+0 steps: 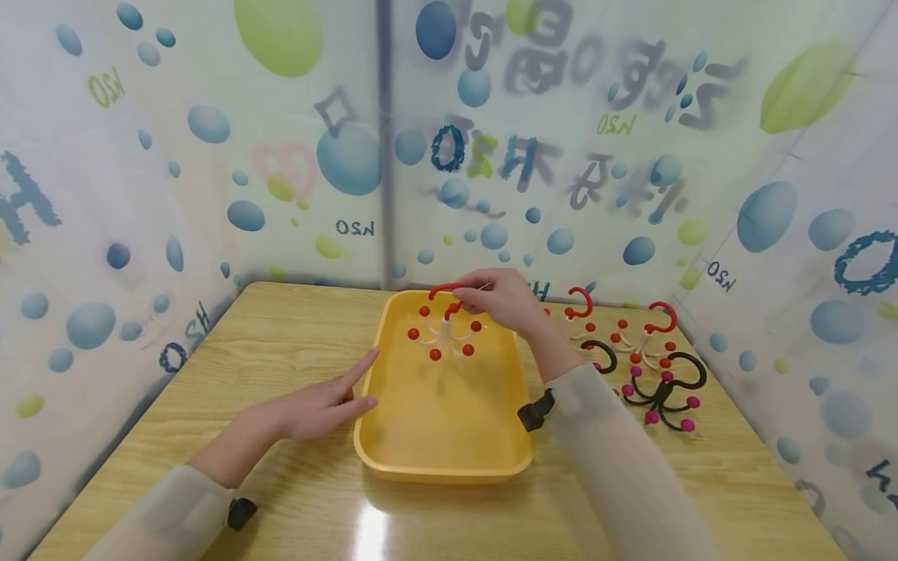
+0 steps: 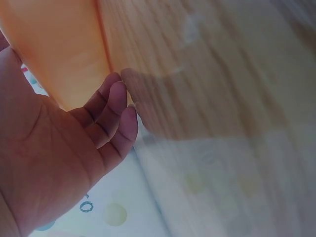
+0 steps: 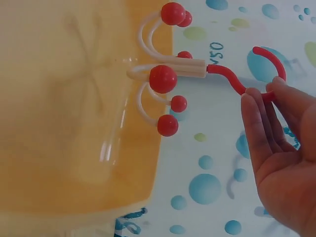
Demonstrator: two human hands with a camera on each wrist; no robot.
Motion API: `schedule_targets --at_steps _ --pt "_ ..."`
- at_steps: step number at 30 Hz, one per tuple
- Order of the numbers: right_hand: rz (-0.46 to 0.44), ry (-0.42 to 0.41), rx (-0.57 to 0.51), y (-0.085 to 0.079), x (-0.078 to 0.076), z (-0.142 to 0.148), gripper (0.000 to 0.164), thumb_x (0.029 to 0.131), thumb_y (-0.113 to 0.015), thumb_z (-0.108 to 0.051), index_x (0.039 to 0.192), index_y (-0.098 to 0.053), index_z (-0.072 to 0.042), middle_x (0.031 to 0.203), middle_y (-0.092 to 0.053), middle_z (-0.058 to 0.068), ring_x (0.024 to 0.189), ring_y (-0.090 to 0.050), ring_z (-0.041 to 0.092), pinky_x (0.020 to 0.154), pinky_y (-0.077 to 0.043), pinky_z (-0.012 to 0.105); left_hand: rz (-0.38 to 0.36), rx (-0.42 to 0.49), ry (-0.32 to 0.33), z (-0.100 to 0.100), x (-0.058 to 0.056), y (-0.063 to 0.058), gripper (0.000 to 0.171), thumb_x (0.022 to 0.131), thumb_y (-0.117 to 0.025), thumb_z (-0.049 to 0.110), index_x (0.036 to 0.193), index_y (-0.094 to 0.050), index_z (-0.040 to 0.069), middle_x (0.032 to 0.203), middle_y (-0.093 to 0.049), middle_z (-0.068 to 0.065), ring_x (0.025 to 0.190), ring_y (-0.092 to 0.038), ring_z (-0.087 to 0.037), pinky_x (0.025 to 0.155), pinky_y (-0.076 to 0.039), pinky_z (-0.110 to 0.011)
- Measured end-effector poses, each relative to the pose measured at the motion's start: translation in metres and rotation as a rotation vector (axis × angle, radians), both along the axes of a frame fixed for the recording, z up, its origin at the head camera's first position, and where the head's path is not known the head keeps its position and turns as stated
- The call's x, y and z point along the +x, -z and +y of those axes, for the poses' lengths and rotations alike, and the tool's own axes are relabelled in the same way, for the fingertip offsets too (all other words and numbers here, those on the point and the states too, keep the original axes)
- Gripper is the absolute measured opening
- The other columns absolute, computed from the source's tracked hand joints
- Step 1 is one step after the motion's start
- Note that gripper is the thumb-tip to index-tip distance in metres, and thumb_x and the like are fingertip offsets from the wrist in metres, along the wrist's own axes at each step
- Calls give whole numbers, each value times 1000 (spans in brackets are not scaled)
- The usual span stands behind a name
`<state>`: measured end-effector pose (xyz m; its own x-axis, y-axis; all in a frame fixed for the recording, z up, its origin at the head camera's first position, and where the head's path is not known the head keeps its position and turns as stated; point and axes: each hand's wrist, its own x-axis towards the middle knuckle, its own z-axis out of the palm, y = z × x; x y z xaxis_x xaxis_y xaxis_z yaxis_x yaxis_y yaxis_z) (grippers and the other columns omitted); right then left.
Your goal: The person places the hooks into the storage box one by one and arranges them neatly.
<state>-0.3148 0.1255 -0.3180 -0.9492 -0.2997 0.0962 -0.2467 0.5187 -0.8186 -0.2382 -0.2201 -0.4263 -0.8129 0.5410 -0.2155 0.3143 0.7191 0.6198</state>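
A yellow tray (image 1: 449, 472) stands on the table. In the head view my right hand (image 1: 501, 300) holds a multi-arm hook (image 1: 446, 330) over its far half, pinching the red hooked end between thumb and fingers. The right wrist view shows its white stem (image 3: 190, 68) and curved arms tipped with red balls, hanging above the tray. My left hand (image 1: 319, 407) is at the tray's left side, index finger extended to the rim and thumb close to it. In the left wrist view the other fingers (image 2: 117, 98) are slightly bent, with nothing between them.
To the right of the tray, partly behind my right arm, lie several more hooks: a red-and-white one (image 1: 661, 315) at the back and a black one with pink balls (image 1: 662, 395) nearer. Patterned curtains (image 1: 302, 156) enclose the wooden table (image 1: 295, 319) at the back and sides.
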Motion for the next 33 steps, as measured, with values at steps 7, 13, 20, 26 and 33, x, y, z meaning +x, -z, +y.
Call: schedule_targets --at_steps 7,13,20,26,33 --pt "-2 4 30 18 -19 -14 25 108 -74 -24 125 -82 -8 112 -80 14 96 -73 28 98 -64 46 7 -10 -3 0 0 0 89 112 -52 61 178 1 33 99 -61 -4 95 -59 -19 92 -47 -44" --pt "-41 36 56 30 -30 -25 27 109 -71 -22 130 -80 -6 118 -79 15 99 -73 25 103 -61 49 2 -7 -4 1 0 -1 89 112 -51 61 178 1 33 93 -60 -4 87 -57 -19 86 -46 -41" --pt "-76 67 28 37 -35 -36 28 111 -69 -22 132 -78 -6 122 -78 16 110 -76 34 107 -59 51 10 1 3 1 0 -2 89 113 -51 59 179 1 32 91 -60 -4 86 -57 -18 86 -46 -40" --pt "-79 91 11 43 -39 -41 27 111 -68 -22 132 -78 -7 118 -78 14 109 -76 31 105 -61 48 15 -2 12 1 -1 -1 89 113 -51 59 178 2 31 93 -61 -4 90 -58 -18 90 -47 -42" --pt "-61 97 36 45 -40 -47 27 111 -68 -26 131 -79 -11 115 -79 11 104 -76 25 98 -63 40 -2 -6 -1 1 0 -2 90 113 -51 61 178 3 33 97 -61 -4 100 -59 -19 98 -46 -46"
